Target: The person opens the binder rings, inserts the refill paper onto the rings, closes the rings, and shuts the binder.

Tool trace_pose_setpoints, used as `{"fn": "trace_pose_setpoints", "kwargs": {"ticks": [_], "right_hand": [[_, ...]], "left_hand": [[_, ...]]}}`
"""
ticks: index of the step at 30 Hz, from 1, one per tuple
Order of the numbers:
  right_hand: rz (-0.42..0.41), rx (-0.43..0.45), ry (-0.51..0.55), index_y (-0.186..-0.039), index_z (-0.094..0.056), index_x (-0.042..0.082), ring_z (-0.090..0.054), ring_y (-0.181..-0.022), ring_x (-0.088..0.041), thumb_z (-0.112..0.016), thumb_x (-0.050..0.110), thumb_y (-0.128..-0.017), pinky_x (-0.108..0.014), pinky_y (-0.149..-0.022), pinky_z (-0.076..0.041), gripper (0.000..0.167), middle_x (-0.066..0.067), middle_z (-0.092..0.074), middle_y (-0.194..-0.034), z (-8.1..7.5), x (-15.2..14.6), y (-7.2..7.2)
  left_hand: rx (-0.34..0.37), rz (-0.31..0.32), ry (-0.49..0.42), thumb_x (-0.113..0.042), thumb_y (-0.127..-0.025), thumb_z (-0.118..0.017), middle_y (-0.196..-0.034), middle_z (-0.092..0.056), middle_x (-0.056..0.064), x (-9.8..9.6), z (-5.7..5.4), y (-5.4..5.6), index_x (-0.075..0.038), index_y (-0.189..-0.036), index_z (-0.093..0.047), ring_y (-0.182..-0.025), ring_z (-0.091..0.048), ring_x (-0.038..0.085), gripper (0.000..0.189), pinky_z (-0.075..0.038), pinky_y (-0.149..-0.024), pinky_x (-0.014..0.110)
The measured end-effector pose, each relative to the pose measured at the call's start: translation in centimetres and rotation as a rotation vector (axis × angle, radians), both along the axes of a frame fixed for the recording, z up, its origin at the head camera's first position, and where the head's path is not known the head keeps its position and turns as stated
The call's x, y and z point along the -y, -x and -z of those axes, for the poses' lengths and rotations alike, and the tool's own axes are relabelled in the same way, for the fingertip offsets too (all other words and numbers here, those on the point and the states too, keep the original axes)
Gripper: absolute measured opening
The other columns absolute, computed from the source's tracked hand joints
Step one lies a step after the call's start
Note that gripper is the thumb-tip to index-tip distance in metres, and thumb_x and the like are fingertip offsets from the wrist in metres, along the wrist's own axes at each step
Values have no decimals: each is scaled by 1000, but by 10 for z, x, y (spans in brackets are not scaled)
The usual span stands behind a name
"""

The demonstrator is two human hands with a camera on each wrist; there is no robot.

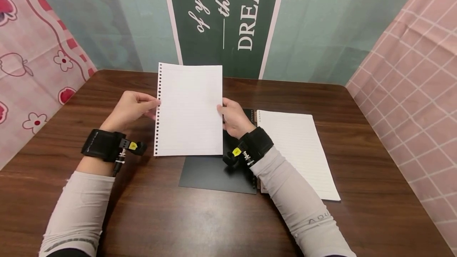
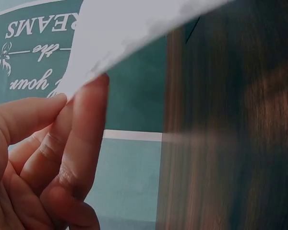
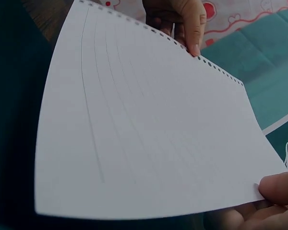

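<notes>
Loose-leaf lined sheet [image 1: 189,110], held up mid-frame: the left hand [image 1: 131,108] pinches its punched left edge, the right hand [image 1: 235,118] grips its right edge, and the open black-covered notebook [image 1: 287,138] lies lower, right of centre. Light, even pressure from both sides should serve best here, holding it flat and sparing those holes [image 1: 157,123] a tear.

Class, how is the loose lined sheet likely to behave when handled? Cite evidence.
The loose lined sheet is probably floppy, since it looks thin and bows in the right wrist view. It seems light, the left hand and right hand merely pinching its side edges. It could tear first along its row of punched holes.
</notes>
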State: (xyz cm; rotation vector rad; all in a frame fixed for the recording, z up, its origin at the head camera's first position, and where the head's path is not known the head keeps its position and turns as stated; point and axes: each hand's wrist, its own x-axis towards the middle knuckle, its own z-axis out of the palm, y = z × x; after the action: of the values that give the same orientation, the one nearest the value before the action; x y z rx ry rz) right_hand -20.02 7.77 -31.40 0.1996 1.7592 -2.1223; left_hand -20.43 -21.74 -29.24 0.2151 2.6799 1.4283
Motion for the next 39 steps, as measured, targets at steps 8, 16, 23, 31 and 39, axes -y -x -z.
{"fn": "trace_pose_setpoints", "kwargs": {"ticks": [8, 16, 23, 31, 39], "right_hand": [[-16, -6, 0, -155, -38, 12, -56, -114, -24, -37, 15, -111, -42, -92, -46, 44, -12, -54, -138, -1, -11, -4], [-26, -11, 32, -155, -37, 11, -55, -113, -24, -37, 13, -111, -44, -93, -45, 44, -12, -53, -136, -3, -29, -7], [-41, -26, 24, -157, -34, 10, -53, -115, -23, -37, 12, -111, -43, -95, -44, 46, -12, -50, -138, -6, -45, -11], [-54, -39, 31, -159, -29, 8, -50, -120, -22, -36, 11, -111, -42, -97, -43, 48, -13, -46, -145, -8, -58, -17], [-45, -61, 2, -159, -29, 8, -50, -126, -19, -35, 10, -111, -34, -96, -49, 48, -10, -45, -148, -10, -77, -25]], "left_hand": [[7, 15, -4, -25, -101, -65, -91, -75, 2, -8, 1, 1, 8, -120, -69, -71, -73, 19, 38, -49, -59, 27], [-12, 73, -9, -21, -101, -67, -85, -76, 6, -19, 0, -1, 8, -118, -70, -70, -74, 24, 34, -50, -63, 25], [-6, 117, -8, -21, -100, -68, -83, -75, 10, -31, -1, -3, 8, -115, -70, -71, -74, 26, 33, -55, -69, 26], [-22, 155, 1, -19, -100, -68, -80, -74, 11, -39, 0, -4, 7, -110, -73, -73, -74, 34, 28, -56, -74, 31], [23, 199, -57, -17, -100, -67, -79, -73, 12, -51, 4, -5, 7, -108, -73, -75, -73, 37, 26, -58, -80, 40]]}}
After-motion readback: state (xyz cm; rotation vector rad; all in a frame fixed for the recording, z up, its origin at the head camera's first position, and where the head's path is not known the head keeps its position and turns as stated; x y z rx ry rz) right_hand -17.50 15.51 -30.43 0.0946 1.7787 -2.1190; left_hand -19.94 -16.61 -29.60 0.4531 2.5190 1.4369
